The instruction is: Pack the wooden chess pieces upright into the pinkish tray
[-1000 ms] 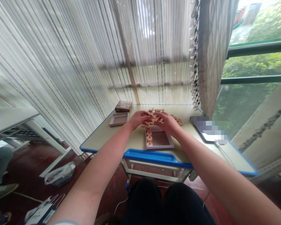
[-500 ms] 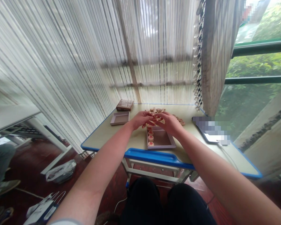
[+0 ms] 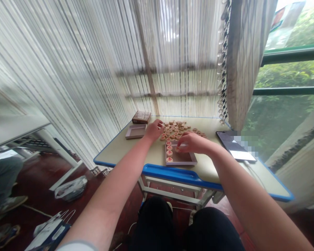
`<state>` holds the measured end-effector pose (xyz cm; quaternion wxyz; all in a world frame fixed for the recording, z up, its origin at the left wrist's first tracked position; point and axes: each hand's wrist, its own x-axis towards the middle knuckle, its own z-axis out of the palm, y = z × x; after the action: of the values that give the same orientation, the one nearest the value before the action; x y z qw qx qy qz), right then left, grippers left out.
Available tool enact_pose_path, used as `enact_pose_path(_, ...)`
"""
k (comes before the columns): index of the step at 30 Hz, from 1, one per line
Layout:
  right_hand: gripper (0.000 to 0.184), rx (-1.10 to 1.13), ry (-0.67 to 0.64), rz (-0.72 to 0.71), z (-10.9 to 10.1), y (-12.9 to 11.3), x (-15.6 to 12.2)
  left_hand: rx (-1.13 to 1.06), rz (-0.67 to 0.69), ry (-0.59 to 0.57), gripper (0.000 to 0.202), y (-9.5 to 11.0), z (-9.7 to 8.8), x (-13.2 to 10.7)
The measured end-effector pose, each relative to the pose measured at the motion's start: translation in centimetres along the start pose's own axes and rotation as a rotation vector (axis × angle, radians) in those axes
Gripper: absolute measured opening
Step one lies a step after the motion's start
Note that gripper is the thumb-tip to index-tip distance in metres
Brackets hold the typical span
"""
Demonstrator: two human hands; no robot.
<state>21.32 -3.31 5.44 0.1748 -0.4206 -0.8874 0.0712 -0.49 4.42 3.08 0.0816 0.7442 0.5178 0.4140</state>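
Note:
My right hand (image 3: 192, 142) reaches into an open shallow box (image 3: 181, 163), its fingertips pinching a round wooden Chinese chess piece (image 3: 177, 149) just above or on the box floor. Along the box's left wall, several pieces with red characters (image 3: 169, 153) lie face up in a column. Beyond the box spreads a loose pile of chess pieces (image 3: 174, 129). At the pile's left edge is my left hand (image 3: 154, 130), its fingers slightly bent and apart, with nothing visible in them.
Left of the pile lies a shallow box tray (image 3: 136, 136), with a brown box (image 3: 141, 116) behind it. A phone (image 3: 235, 146) with a cable rests at the table's right. A blue pencil groove (image 3: 170, 172) runs along the front edge. Striped curtains hang behind the table.
My hands have parted from over the pile. The right one has come down into the box with a chess piece; the left one has drawn back to the pile's left edge.

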Motion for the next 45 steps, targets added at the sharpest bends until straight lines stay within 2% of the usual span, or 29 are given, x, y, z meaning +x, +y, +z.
enact_pose_path(4, 0.021, -0.044, -0.076, 0.025, -0.2, -0.8, -0.3, 0.083, 0.03, -0.043, 0.026, -0.1, 0.4, -0.2)
enact_pose_path(9, 0.022, 0.161, -0.09, -0.086, -0.7, -2.4, -0.5, 0.115, 0.036, -0.045, 0.024, -0.7, 0.6, 0.0)
enact_pose_path(14, 0.023, 0.21, -0.146, -0.08, -0.6, -3.5, -0.8, 0.058, 0.064, 0.009, 0.041, -1.1, 1.0, 0.2)
enact_pose_path(18, 0.022, 0.22, -0.162, -0.067, 0.0, -3.6, -0.8, 0.063, 0.078, 0.041, 0.046, -1.4, 1.1, 0.3)
enact_pose_path(27, 0.02, 0.215, -0.178, -0.071, 0.7, -4.0, -0.6, 0.064, 0.082, -0.002, 0.039, -1.4, 1.0, 0.2)
enact_pose_path(35, 0.021, 0.212, -0.173, -0.079, 0.8, -4.0, -0.6, 0.055, 0.057, 0.018, 0.05, -1.4, 1.1, 0.1)
enact_pose_path(40, 0.023, 0.227, -0.183, -0.101, 1.0, -3.9, -0.5, 0.07, 0.076, -0.009, 0.046, -1.6, 1.4, 0.2)
enact_pose_path(45, 0.023, 0.24, -0.196, -0.097, 0.7, -4.0, -0.6, 0.117, 0.101, 0.03, 0.039, -1.8, 1.4, 0.3)
